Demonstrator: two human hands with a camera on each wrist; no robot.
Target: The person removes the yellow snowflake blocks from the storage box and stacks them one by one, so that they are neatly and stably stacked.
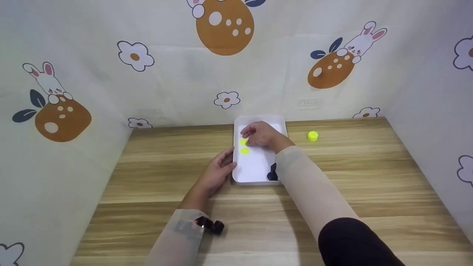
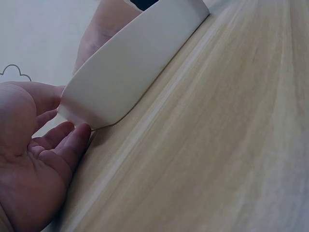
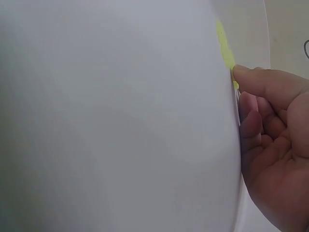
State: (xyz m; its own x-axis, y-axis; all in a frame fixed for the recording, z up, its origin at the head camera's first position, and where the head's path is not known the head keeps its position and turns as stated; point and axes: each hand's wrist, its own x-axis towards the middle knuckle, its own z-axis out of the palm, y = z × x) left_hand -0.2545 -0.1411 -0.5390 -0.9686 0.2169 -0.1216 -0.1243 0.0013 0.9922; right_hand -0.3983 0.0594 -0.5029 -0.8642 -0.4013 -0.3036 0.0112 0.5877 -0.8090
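Observation:
In the head view a shallow white tray (image 1: 257, 168) lies at the back of the table. My left hand (image 1: 218, 171) rests against the tray's left wall with loosely bent fingers; the left wrist view shows its fingertips (image 2: 79, 133) at a lower corner. Inside the tray, my right hand (image 1: 262, 133) reaches low over the bottom near the left side. Two flat yellow discs (image 1: 244, 150) show beside it. The right wrist view shows the thumb (image 3: 246, 75) over a yellow piece (image 3: 235, 85), the other fingers curled in; part of this piece is hidden.
A small stack of yellow discs (image 1: 312, 136) stands on the wooden table (image 1: 351, 166) to the right of the tray. Behind the tray a patterned cloth wall (image 1: 177, 85) rises at the table's back edge. The right forearm (image 1: 314, 188) crosses the tray's front right corner.

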